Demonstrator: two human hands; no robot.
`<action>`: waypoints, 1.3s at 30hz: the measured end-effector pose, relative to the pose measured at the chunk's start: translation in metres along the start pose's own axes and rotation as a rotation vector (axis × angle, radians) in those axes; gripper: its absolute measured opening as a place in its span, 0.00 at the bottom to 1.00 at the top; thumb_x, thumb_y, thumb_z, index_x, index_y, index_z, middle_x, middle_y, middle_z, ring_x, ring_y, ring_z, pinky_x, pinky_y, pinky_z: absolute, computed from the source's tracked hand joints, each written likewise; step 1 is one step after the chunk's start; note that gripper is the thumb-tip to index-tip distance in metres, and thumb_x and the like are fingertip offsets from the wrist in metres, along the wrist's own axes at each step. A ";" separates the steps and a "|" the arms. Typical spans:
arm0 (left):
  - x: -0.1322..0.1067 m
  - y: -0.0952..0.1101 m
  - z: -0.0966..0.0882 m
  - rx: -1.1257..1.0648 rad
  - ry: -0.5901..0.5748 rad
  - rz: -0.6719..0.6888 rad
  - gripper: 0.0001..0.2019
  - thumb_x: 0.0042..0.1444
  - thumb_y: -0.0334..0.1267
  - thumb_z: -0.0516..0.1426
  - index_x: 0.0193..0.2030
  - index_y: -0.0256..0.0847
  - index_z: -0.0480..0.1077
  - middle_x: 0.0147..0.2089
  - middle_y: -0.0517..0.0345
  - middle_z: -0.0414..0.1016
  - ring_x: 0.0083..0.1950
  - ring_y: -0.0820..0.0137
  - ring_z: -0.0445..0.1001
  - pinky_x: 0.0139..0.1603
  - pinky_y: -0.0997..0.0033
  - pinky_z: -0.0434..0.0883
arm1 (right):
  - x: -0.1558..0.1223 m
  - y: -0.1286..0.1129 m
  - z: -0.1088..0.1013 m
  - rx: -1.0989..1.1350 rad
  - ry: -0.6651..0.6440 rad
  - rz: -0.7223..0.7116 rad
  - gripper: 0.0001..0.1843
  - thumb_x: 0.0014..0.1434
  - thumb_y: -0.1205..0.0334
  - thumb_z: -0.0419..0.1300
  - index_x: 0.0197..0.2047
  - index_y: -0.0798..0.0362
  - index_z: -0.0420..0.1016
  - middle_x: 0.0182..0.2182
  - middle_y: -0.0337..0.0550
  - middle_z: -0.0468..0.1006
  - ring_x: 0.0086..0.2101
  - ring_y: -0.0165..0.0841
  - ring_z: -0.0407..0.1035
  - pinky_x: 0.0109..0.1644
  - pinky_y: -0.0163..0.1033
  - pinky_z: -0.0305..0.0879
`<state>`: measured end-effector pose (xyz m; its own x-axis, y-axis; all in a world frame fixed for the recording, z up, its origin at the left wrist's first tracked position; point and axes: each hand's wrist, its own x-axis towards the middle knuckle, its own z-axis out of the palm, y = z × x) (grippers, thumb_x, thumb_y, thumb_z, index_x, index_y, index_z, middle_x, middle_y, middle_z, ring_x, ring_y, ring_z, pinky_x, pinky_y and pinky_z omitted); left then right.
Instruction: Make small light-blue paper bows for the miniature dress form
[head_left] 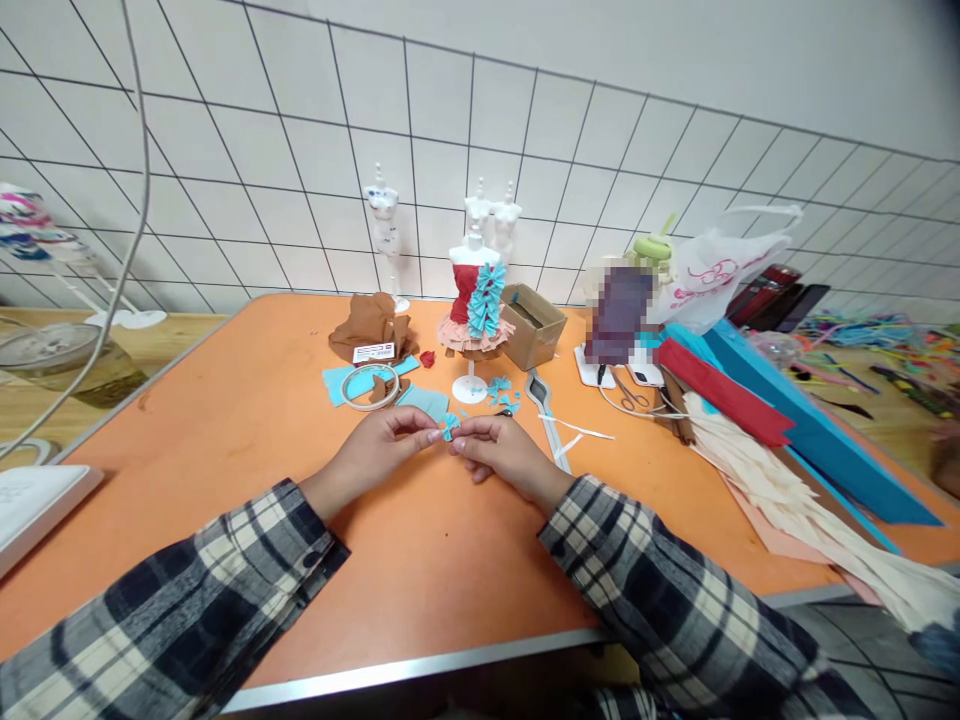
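Between my two hands is a small pleated piece of light-blue crepe paper [450, 428]. My left hand [390, 442] pinches its left side between thumb and finger. Gripping the right side is my right hand [504, 452], with its fingers curled below. Just beyond my hands stands a mini dress form [474, 256] on a white round base. It wears a red bodice [463, 290], a column of blue ruffles [488, 300] and a pink frilled skirt [452, 334]. Blue paper scraps [501, 388] lie by the base, near a roll of white tape [370, 388] on blue sheets.
Brown crepe paper [371, 325] and a small box [373, 352] sit back left. A cardboard box [534, 335] stands behind the form. To the right lie a grey tool [551, 425], scissors [634, 398], a blurred-out phone and crepe paper rolls [724, 390]. More forms [384, 215] line the wall.
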<state>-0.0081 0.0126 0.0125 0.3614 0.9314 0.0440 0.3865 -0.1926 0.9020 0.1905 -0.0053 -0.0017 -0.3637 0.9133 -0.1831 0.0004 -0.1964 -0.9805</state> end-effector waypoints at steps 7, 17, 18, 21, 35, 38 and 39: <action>0.000 -0.002 -0.001 0.002 -0.023 0.030 0.14 0.50 0.49 0.61 0.31 0.38 0.75 0.35 0.55 0.78 0.37 0.66 0.74 0.42 0.69 0.69 | 0.001 -0.001 -0.002 -0.013 0.012 -0.043 0.13 0.49 0.54 0.65 0.31 0.54 0.70 0.22 0.33 0.67 0.21 0.23 0.62 0.22 0.29 0.63; 0.000 -0.008 0.002 -0.007 -0.047 0.033 0.14 0.50 0.49 0.62 0.33 0.38 0.74 0.36 0.55 0.78 0.39 0.65 0.74 0.43 0.67 0.69 | 0.002 0.003 -0.002 -0.026 -0.041 -0.014 0.15 0.49 0.51 0.66 0.31 0.55 0.72 0.25 0.36 0.70 0.21 0.22 0.62 0.21 0.28 0.64; 0.000 -0.007 0.002 -0.010 -0.052 0.028 0.14 0.50 0.49 0.61 0.33 0.38 0.74 0.36 0.54 0.78 0.39 0.65 0.74 0.43 0.67 0.69 | 0.002 0.003 -0.002 -0.032 -0.041 -0.016 0.15 0.49 0.51 0.66 0.30 0.55 0.71 0.25 0.35 0.70 0.21 0.22 0.62 0.21 0.28 0.64; 0.000 -0.005 0.000 -0.012 -0.060 0.014 0.15 0.50 0.50 0.61 0.32 0.38 0.74 0.35 0.54 0.78 0.38 0.65 0.74 0.43 0.67 0.69 | 0.002 0.002 -0.003 -0.051 -0.044 -0.010 0.15 0.49 0.52 0.65 0.31 0.55 0.71 0.24 0.35 0.69 0.21 0.22 0.62 0.21 0.28 0.64; -0.004 0.001 0.006 -0.085 -0.096 -0.039 0.19 0.51 0.54 0.60 0.35 0.38 0.73 0.34 0.57 0.75 0.36 0.68 0.72 0.39 0.70 0.69 | 0.003 0.003 -0.002 -0.072 -0.001 -0.049 0.14 0.51 0.53 0.63 0.33 0.55 0.70 0.25 0.34 0.67 0.20 0.22 0.60 0.19 0.29 0.63; -0.004 0.002 0.009 -0.115 -0.080 -0.076 0.18 0.45 0.52 0.64 0.33 0.38 0.72 0.33 0.57 0.76 0.36 0.67 0.73 0.39 0.70 0.69 | 0.003 0.004 0.000 -0.075 0.008 -0.068 0.14 0.51 0.52 0.63 0.33 0.55 0.69 0.23 0.33 0.66 0.19 0.22 0.60 0.19 0.29 0.63; -0.004 0.003 0.009 -0.124 -0.064 -0.087 0.17 0.44 0.51 0.64 0.32 0.38 0.72 0.32 0.58 0.76 0.35 0.68 0.73 0.39 0.70 0.69 | 0.003 0.004 0.000 -0.075 0.012 -0.072 0.14 0.51 0.52 0.63 0.34 0.54 0.69 0.23 0.32 0.66 0.19 0.22 0.59 0.19 0.29 0.63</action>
<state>-0.0005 0.0055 0.0107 0.3861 0.9205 -0.0604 0.3122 -0.0688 0.9475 0.1889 -0.0031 -0.0064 -0.3538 0.9286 -0.1120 0.0447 -0.1028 -0.9937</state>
